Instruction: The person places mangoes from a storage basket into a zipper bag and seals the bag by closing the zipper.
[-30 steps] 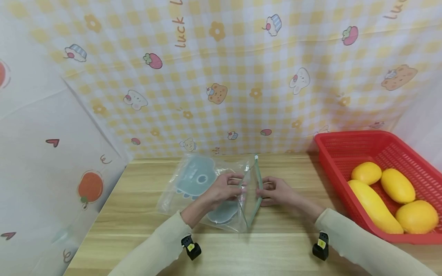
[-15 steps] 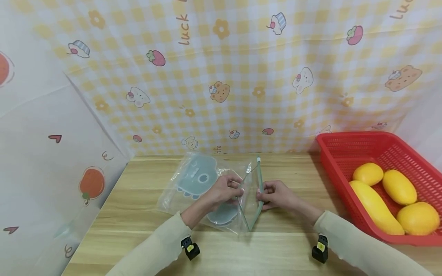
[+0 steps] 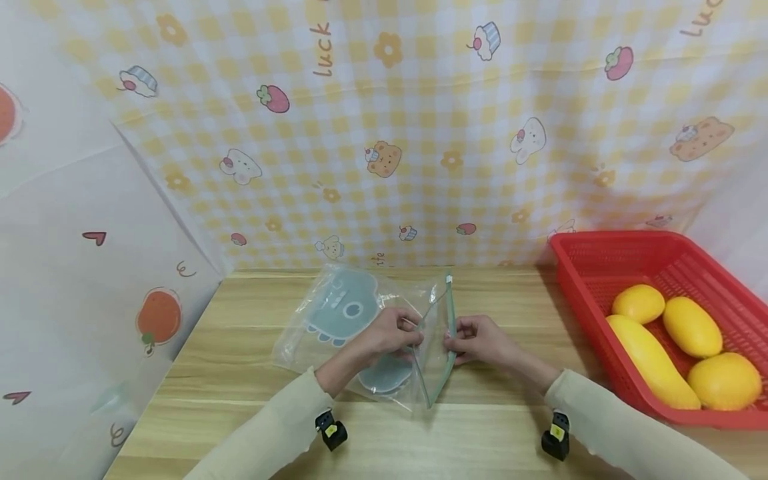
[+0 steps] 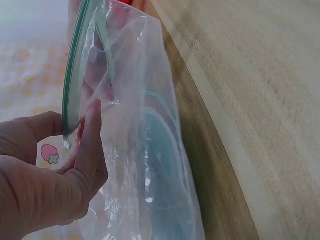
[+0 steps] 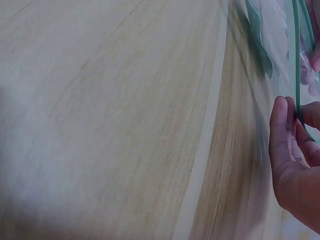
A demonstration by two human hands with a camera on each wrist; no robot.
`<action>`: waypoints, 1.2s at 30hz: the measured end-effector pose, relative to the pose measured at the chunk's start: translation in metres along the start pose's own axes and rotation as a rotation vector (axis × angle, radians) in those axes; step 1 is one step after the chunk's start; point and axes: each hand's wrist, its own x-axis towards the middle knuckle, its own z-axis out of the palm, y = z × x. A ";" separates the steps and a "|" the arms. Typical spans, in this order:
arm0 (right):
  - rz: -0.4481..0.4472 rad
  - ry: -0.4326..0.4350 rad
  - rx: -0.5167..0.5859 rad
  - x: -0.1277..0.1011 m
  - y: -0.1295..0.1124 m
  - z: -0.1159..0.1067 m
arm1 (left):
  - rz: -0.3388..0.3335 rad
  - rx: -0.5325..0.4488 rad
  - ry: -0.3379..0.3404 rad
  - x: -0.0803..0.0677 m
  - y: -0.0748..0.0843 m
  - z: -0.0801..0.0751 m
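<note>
Both hands at zip bag (image 3: 372, 327) mouth, desk centre.
L hand (image 3: 384, 333) & R hand (image 3: 480, 340) each pinch one green lip; zip strip (image 3: 447, 340) runs away from person, between grips.

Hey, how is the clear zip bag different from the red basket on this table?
The zip bag is soft, see-through plastic with a green zip strip; the red basket is stiff mesh. The zip bag is pinched at its mouth by the left hand and the right hand, while the red basket stands untouched at the right. The zip bag holds flat blue-grey pieces; the red basket holds yellow mangoes. Both rest on the wooden table.
</note>
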 end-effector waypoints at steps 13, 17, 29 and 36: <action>-0.021 -0.005 -0.028 -0.004 0.000 -0.004 | 0.022 -0.005 -0.030 0.003 -0.001 0.003; -0.019 0.001 -0.025 -0.005 0.001 -0.005 | 0.034 -0.011 -0.034 0.003 -0.001 0.004; -0.010 0.003 -0.019 -0.004 0.003 -0.007 | 0.044 -0.022 -0.008 0.002 0.000 0.001; -0.013 -0.001 -0.022 -0.005 0.005 -0.009 | 0.034 -0.018 0.017 -0.001 0.005 -0.004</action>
